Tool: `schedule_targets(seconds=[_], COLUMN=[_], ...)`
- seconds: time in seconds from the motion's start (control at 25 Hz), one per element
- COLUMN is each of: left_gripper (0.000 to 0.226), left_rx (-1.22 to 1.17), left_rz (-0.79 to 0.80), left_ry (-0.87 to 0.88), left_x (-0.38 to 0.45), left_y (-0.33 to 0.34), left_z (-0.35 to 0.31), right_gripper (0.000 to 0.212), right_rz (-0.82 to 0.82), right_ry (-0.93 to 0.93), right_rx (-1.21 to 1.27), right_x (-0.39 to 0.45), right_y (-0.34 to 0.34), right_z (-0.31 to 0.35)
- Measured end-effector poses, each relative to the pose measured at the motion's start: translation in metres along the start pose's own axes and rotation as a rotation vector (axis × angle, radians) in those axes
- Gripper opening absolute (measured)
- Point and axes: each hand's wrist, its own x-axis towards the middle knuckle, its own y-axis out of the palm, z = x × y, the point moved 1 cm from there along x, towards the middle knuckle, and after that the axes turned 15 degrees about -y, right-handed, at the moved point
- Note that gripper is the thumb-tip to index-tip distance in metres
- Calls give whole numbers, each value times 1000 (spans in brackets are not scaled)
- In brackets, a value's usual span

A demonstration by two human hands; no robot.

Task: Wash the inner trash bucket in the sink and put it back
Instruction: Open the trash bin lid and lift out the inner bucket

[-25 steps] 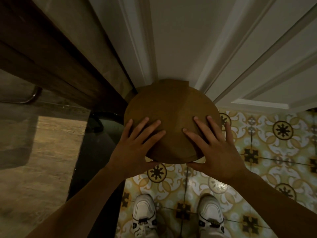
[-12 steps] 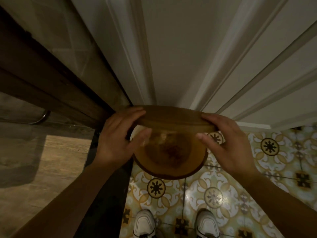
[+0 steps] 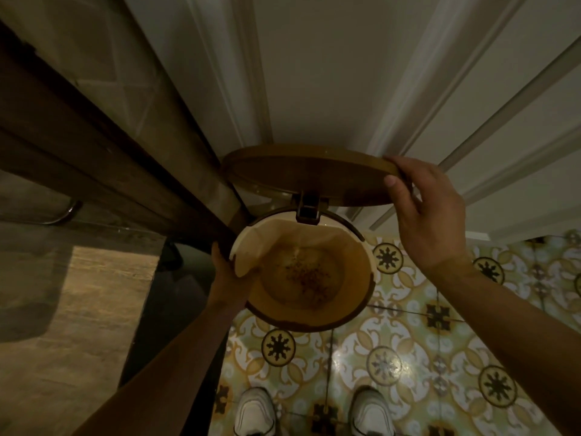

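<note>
A round brown trash can (image 3: 314, 322) stands on the patterned floor against a white door. Its hinged lid (image 3: 301, 174) is swung up and back. My right hand (image 3: 424, 212) grips the lid's right edge and holds it raised. Inside sits the cream inner bucket (image 3: 248, 250), with brown dirt and specks on its bottom (image 3: 301, 275). My left hand (image 3: 226, 275) is against the can's left side at the rim, its fingers mostly hidden behind the can.
A white panelled door (image 3: 330, 73) rises right behind the can. A dark wooden frame (image 3: 94, 146) runs diagonally at the left, with a tiled lower floor (image 3: 78, 309) beyond. My two white shoes (image 3: 254, 413) stand on the patterned tiles (image 3: 408, 357) below the can.
The lid was shut under both palms, then lifted by both hands. Now it is fully swung back in my right hand, and my left hand has dropped to the can's left side.
</note>
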Motion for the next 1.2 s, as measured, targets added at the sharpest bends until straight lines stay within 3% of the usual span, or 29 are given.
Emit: schedule_targets(seconds=[0.08, 0.2, 0.28, 0.6, 0.8, 0.96, 1.08, 1.2], left_gripper=[95, 57, 48, 40, 53, 50, 40, 40], left_rx=[26, 175, 170, 155, 174, 237, 254, 195], left_rz=[1, -50, -42, -7, 46, 39, 43, 76], left_ry=[-88, -98, -92, -10, -49, -72, -105, -141], left_x=[4, 4, 0, -64, -135, -201, -249, -303], left_y=[5, 6, 5, -29, -69, -110, -142, -172], left_z=[6, 8, 7, 0, -5, -18, -34, -65], right_gripper=[32, 33, 33, 33, 35, 34, 35, 40], right_rz=[-3, 11, 16, 157, 286, 236, 295, 287], right_ry=[-22, -17, -13, 109, 315, 536, 681, 696], right_rx=[-19, 13, 20, 21, 23, 52, 167, 366], right_x=[0, 3, 5, 8, 9, -2, -16, -15], right_y=[-1, -1, -2, -15, -26, -45, -65, -107], right_z=[-2, -3, -4, 2, 22, 52, 83, 131])
